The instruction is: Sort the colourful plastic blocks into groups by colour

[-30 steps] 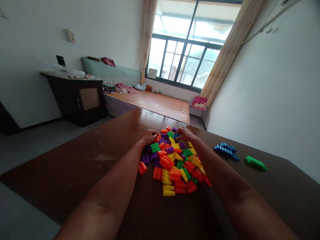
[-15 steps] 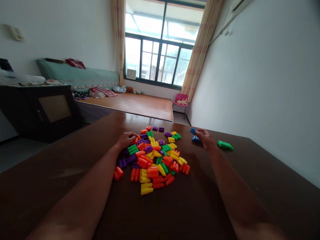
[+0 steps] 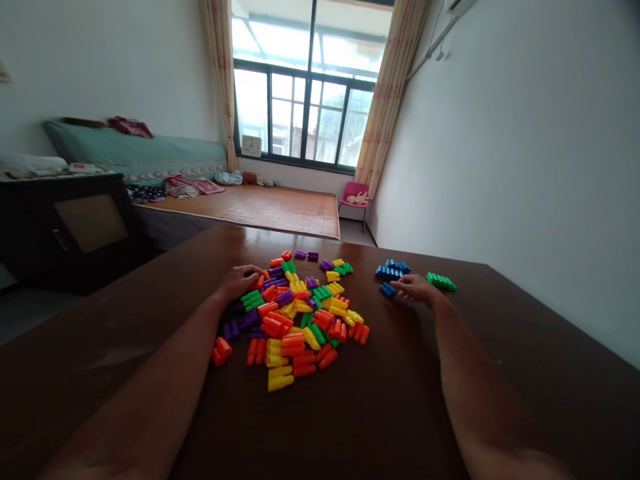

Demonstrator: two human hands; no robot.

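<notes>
A heap of plastic toy blocks (image 3: 295, 307), shaped like joined tubes in orange, yellow, green and purple, is spread over the dark table. My left hand (image 3: 239, 283) rests at the heap's left edge, its fingers loosely bent and touching an orange block (image 3: 259, 282). To the right of the heap, my right hand (image 3: 417, 289) pinches a small blue block (image 3: 387, 290) low over the tabletop. Just beyond it lies a group of blue blocks (image 3: 393, 269). A green row of blocks (image 3: 441, 281) lies farther right.
The brown table (image 3: 390, 400) has its far edge beyond the blocks. Behind it are a low bed (image 3: 280, 207) with a mat, a pink chair (image 3: 354, 194) against the wall, and a dark cabinet (image 3: 85, 213) at left.
My right hand has come nearer and lower with a blue block, off the blue group, which now shows more fully. The left hand stays by the heap. The whole view has shifted slightly.
</notes>
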